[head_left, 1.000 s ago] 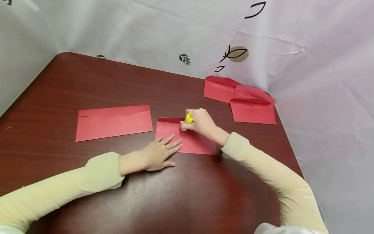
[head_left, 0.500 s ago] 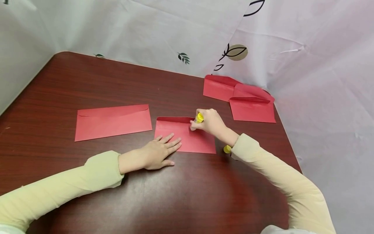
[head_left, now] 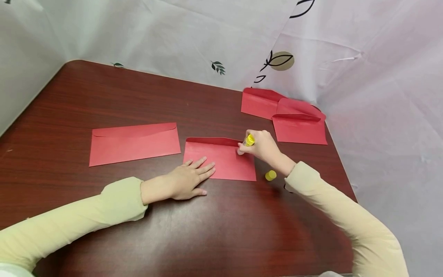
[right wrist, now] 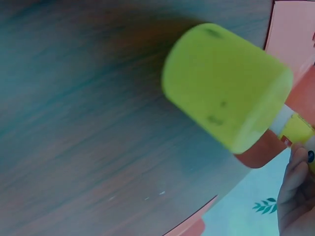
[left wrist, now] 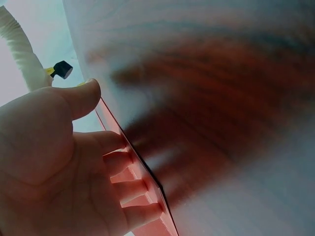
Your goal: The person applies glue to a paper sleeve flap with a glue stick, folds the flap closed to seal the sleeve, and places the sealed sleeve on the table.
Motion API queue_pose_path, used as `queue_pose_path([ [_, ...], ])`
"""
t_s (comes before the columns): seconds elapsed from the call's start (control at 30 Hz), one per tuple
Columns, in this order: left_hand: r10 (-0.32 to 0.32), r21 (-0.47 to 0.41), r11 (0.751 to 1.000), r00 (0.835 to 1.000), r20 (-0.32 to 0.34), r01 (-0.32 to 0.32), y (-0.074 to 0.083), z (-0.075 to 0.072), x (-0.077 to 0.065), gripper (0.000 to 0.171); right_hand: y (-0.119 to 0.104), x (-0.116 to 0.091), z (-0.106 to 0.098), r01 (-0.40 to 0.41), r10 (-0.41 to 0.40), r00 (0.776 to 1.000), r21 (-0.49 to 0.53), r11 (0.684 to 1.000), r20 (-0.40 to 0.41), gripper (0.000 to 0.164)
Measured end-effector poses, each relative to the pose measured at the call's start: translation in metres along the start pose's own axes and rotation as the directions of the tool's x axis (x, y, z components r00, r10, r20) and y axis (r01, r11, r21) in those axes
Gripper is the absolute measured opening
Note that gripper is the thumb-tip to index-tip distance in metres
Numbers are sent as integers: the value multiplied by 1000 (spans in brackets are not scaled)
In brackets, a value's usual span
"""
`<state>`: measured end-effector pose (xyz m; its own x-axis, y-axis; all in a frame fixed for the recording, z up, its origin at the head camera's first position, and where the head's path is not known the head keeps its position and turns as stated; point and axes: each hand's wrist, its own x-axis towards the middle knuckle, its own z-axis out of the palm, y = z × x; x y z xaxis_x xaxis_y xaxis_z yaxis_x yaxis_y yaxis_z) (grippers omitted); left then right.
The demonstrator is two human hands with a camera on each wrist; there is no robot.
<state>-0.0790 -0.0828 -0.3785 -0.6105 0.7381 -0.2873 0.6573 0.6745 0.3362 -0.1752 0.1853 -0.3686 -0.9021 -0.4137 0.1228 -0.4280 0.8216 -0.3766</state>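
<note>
A red envelope (head_left: 228,161) lies in front of the person with its flap raised along the far edge. The left hand (head_left: 188,181) rests flat on its near left corner, fingers spread; the left wrist view shows these fingers (left wrist: 133,189) straight against the red paper. In the right hand (head_left: 266,148) is a glue stick (head_left: 249,140) with a yellow base, gripped between thumb and fingers, its lower end at the right part of the flap. A yellow cap (head_left: 270,175) stands on the table right of the envelope and looms large in the right wrist view.
Another red envelope (head_left: 135,144), flap folded down, lies to the left on the brown wooden table (head_left: 149,96). Several red envelopes with raised flaps (head_left: 299,129) overlap at the back right edge. A pale curtain (head_left: 166,38) with leaf prints hangs behind the table.
The right hand has slid the glue stick rightward along the flap, from near its middle to near its right end. The yellow cap has come into view; the left hand stayed put.
</note>
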Motion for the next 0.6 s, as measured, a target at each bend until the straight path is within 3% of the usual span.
queue_pose_path([
  [0.5, 14, -17, 1000, 1000, -2, -14, 1, -2, 1, 69, 20, -17, -10, -20, 19, 999, -14, 1000, -50, 26],
  [0.6, 17, -25, 1000, 1000, -2, -17, 0, -2, 0, 69, 20, -18, -10, 7, -8, 998, -12, 1000, -63, 26],
])
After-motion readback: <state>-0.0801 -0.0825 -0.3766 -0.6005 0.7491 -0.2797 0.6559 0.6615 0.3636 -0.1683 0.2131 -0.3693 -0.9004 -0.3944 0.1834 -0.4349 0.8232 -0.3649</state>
